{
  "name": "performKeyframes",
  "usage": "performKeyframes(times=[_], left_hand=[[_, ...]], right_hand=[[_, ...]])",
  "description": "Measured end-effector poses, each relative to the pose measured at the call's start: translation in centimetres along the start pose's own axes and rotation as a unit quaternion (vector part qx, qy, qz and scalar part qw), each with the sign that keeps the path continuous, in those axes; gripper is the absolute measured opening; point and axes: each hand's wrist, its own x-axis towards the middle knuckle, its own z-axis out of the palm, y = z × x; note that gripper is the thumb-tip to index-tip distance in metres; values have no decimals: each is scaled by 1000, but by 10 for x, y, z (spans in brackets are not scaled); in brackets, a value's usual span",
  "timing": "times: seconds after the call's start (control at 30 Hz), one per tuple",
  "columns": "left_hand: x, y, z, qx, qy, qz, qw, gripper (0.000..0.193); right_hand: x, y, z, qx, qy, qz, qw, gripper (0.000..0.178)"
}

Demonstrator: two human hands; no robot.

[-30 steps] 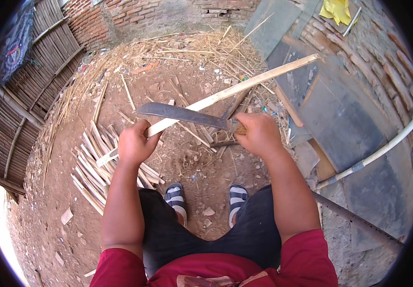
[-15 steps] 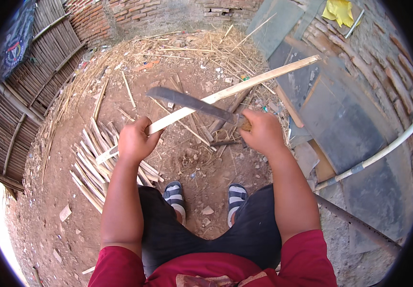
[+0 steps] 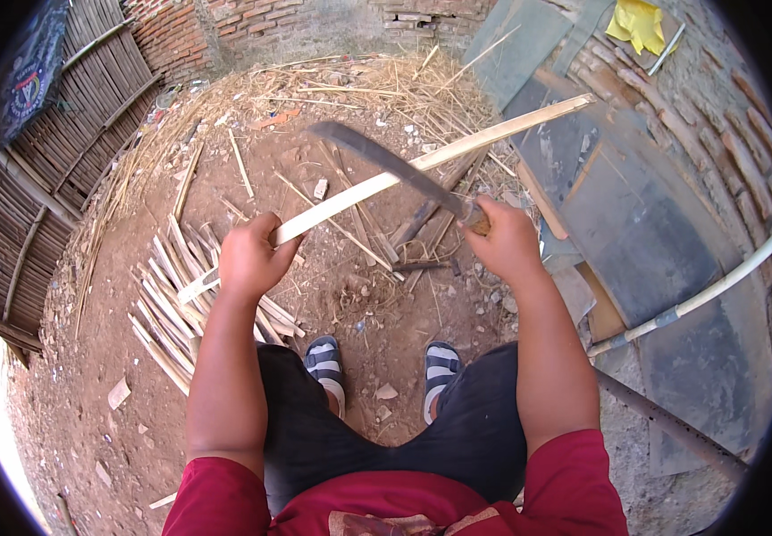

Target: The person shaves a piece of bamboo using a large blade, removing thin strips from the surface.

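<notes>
My left hand (image 3: 256, 256) is closed around a long pale strip of split wood (image 3: 480, 141) near its lower end. The strip slants up to the far right, and a short end sticks out behind my fist. In my right hand (image 3: 504, 239) is a machete (image 3: 373, 150), gripped by its wooden handle. Its dark, broad blade points to the far left and crosses over the strip about midway along. Whether the edge bites into the wood, I cannot tell.
Split wooden sticks (image 3: 172, 308) lie heaped on the dirt at the left. Straw and thin sticks (image 3: 350, 85) cover the ground by the brick wall (image 3: 265, 22). Dark sheets (image 3: 663, 241) and a pale pole (image 3: 690, 299) lie at the right. A bamboo fence (image 3: 11, 232) stands left.
The machete has slid along the strip toward its far end, its blade turning steeper. My right hand has shifted slightly right; the strip's far tip has risen a little.
</notes>
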Motion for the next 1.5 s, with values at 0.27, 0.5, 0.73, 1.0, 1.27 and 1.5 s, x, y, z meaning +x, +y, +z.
performKeyframes(times=[0.27, 0.5, 0.73, 1.0, 1.27, 1.5], left_hand=[[-2, -5, -6, -22, 10, 7, 1000, 38], [0, -11, -5, -14, 30, -2, 999, 33], [-1, 2, -2, -40, 1, -9, 999, 36], [1, -9, -5, -24, 22, -5, 999, 30], [0, 0, 0, -10, -7, -18, 1000, 37], [-1, -8, -1, -35, 13, 0, 999, 33]], right_hand=[[1, -16, -4, -5, -11, -45, 999, 30], [4, 18, -11, 19, 40, 81, 996, 35], [-2, -21, 6, -30, -48, -96, 994, 28], [1, 4, -4, -2, 30, 26, 999, 38], [-1, -12, 6, 4, 2, -89, 996, 33], [1, -18, 4, -16, -49, -49, 997, 34]])
